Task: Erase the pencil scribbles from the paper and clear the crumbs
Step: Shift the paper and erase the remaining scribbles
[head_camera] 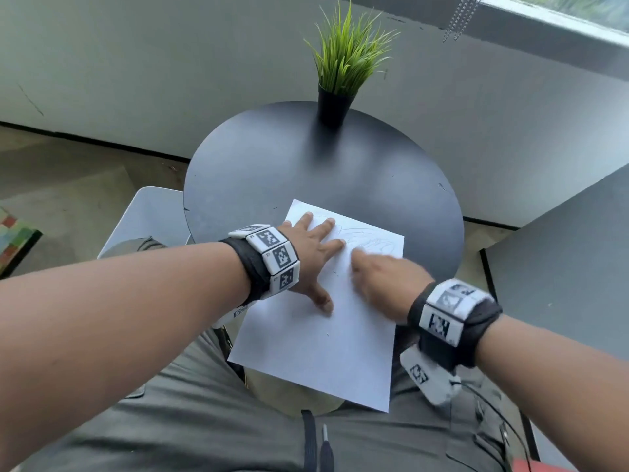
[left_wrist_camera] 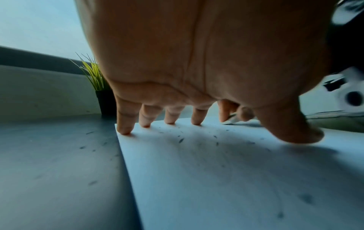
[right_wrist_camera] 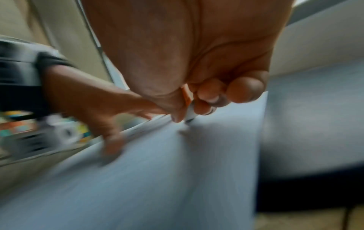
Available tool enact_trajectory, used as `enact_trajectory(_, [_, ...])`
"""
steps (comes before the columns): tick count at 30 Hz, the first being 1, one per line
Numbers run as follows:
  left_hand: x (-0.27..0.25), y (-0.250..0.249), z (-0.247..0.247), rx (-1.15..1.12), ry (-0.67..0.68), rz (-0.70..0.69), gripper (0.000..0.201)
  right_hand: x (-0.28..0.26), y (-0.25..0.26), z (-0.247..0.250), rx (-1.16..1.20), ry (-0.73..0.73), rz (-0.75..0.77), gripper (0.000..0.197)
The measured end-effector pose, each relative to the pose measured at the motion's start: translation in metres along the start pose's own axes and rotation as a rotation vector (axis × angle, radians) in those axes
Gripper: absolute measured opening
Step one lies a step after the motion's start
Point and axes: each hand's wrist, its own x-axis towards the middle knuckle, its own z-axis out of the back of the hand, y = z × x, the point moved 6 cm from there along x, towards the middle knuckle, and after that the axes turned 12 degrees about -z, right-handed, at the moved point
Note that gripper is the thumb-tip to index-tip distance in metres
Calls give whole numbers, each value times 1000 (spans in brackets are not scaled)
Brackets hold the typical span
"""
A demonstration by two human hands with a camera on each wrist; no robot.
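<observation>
A white sheet of paper (head_camera: 316,342) lies on the round dark table (head_camera: 272,165), its near end hanging past the table edge. Faint pencil scribbles (head_camera: 366,238) mark its far part. My left hand (head_camera: 313,247) presses flat on the paper's far left, fingers spread and straight (left_wrist_camera: 126,124). My right hand (head_camera: 381,274), blurred, pinches a white eraser with an orange sleeve (right_wrist_camera: 189,110) between thumb and fingers, its tip on the paper just right of the left hand. Dark eraser crumbs (left_wrist_camera: 181,140) dot the paper and the table beside it (left_wrist_camera: 86,147).
A potted grass plant (head_camera: 335,93) in a black pot stands at the table's far edge. A pale chair (head_camera: 146,216) sits at the left, a grey surface (head_camera: 561,284) at the right. My lap lies below the paper's near end.
</observation>
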Motion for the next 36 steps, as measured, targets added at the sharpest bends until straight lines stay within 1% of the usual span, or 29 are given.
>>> enact_trajectory(2, [0,0,-2,6,-1,-1,136,-26,27,-11,-12,62,181,9])
enact_trajectory(3, [0,1,-2,9,8,-4,136,-27,27,-11,-16,58,211,10])
enact_trajectory(4, [0,1,-2,6,18,-8,136,-20,18,-8,-20,31,186,10])
enact_trajectory(7, [-1,1,-2,1,54,-10,132,15,-28,11,-13,-79,-46,6])
enact_trajectory(8, [-1,2,-2,7,63,-13,130,17,-32,12,-24,-100,-73,6])
enact_trajectory(9, [-1,3,-2,12,68,-18,129,14,-26,11,-47,-99,-53,5])
enact_trajectory(10, [-2,5,-3,17,73,-23,129,7,-12,7,-80,-95,19,11])
enact_trajectory(11, [-3,6,-4,21,78,-28,129,-4,5,0,-114,-62,128,22])
enact_trajectory(12, [-3,8,-4,24,81,-33,129,-18,18,-10,-153,-19,251,27])
enact_trajectory(13, [-4,9,-4,26,86,-37,129,-24,23,-15,-177,4,316,25])
enact_trajectory(14, [-4,9,-4,26,91,-38,129,-23,18,-14,-168,-6,310,20])
enact_trajectory(15, [-4,8,-3,26,93,-36,128,-13,5,-8,-141,-35,246,14])
enact_trajectory(17, [-2,7,-2,27,91,-29,128,11,-28,8,-98,-105,48,6])
enact_trajectory(18, [-2,7,-1,26,92,-26,128,14,-31,11,-106,-128,21,7])
enact_trajectory(19, [-3,7,-1,23,94,-23,129,11,-24,10,-114,-117,34,6])
enact_trajectory(20, [-3,6,-2,19,93,-23,129,4,-9,6,-114,-105,97,13])
enact_trajectory(21, [-3,6,-3,15,92,-23,130,-10,12,0,-128,-65,202,20])
enact_trajectory(22, [-3,6,-3,13,92,-20,130,-25,29,-10,-143,-25,315,24])
enact_trajectory(23, [-3,6,-3,11,92,-15,130,-33,34,-16,-165,-3,357,24])
enact_trajectory(24, [-4,5,-3,6,91,-9,130,-30,29,-16,-167,-5,338,24])
enact_trajectory(25, [-4,4,-2,-2,89,-4,129,-19,16,-11,-148,-17,260,22])
enact_trajectory(27, [-4,2,-2,-4,84,10,128,4,-18,4,-99,-96,57,11])
enact_trajectory(28, [-4,2,-2,3,83,14,128,9,-27,9,-96,-123,11,10])
enact_trajectory(29, [-3,2,-2,8,82,16,128,7,-24,9,-102,-124,16,10])
enact_trajectory(30, [-4,2,-3,10,81,16,128,1,-11,7,-103,-115,75,11])
enact_trajectory(32, [-4,2,-3,13,83,17,128,-24,23,-10,-129,-39,289,18])
enact_trajectory(33, [-5,2,-3,16,88,18,128,-33,30,-17,-140,-5,341,20])
enact_trajectory(34, [-5,2,-2,16,91,17,128,-32,25,-17,-144,0,330,20])
enact_trajectory(36, [-6,1,-1,8,89,12,127,-12,-3,-4,-125,-55,173,12])
